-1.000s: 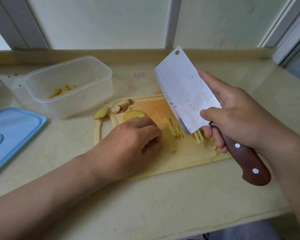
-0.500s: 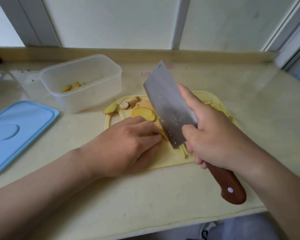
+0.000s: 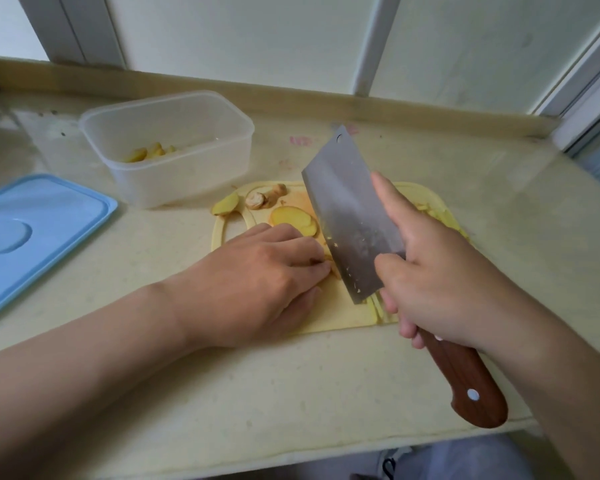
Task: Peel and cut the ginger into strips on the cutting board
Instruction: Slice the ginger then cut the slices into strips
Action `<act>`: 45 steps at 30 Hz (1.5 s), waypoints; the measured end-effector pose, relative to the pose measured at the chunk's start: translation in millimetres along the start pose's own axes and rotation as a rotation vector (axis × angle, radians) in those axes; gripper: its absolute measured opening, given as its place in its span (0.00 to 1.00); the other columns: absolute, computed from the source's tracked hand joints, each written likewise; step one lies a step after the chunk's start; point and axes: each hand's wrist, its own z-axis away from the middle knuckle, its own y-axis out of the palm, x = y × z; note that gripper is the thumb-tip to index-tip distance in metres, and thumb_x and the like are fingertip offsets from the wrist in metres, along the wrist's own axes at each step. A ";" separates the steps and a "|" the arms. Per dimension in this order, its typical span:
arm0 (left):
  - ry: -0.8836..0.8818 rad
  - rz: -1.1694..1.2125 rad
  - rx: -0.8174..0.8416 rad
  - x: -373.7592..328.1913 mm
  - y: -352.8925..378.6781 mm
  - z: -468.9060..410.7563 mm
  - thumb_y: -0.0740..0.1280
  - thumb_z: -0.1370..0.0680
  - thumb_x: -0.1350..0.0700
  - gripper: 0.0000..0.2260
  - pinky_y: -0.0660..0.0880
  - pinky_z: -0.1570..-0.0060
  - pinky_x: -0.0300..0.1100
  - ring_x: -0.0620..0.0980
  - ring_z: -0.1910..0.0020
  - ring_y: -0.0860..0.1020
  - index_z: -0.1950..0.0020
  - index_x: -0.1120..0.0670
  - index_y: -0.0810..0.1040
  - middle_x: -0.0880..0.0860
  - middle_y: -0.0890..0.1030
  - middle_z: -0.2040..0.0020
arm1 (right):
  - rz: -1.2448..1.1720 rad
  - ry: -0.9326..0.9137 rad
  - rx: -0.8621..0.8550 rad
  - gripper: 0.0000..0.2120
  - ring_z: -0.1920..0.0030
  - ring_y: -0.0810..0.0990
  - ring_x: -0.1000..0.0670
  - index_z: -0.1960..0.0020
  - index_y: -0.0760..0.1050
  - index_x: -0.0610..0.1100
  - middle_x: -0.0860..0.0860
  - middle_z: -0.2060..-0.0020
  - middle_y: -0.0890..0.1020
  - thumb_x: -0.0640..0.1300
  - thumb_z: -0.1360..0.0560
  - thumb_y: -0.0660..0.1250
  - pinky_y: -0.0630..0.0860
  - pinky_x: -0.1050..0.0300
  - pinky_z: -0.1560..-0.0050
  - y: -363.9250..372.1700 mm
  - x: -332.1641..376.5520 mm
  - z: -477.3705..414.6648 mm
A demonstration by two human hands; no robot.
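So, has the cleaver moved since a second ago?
Yes. Against the cutting board, the cleaver has come down and leftward. Its edge now sits at the board beside the left hand pinning the ginger, no longer raised over the cut strips.

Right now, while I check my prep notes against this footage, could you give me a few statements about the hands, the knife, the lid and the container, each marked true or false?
1. The right hand grips the cleaver, forefinger laid along the blade's side. True.
2. The blue lid is closed on the clear container. False: the lid lies flat on the counter to the left of the container, which is open.
3. The left hand holds a ginger piece down on the cutting board beside the blade. True.
4. The clear container is empty. False: it holds yellow ginger pieces.
5. Cut ginger strips lie on the cutting board by the blade's near corner. True.
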 end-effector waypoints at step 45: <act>-0.061 0.155 -0.050 15.7 -6.0 10.3 0.61 0.21 0.55 0.13 0.76 0.53 0.49 0.56 0.57 0.77 0.53 0.58 0.84 0.53 0.81 0.51 | 0.214 0.015 -0.021 0.43 0.80 0.78 0.51 0.19 0.41 0.72 0.47 0.66 0.79 0.38 0.20 0.55 0.77 0.56 0.77 15.9 33.6 4.5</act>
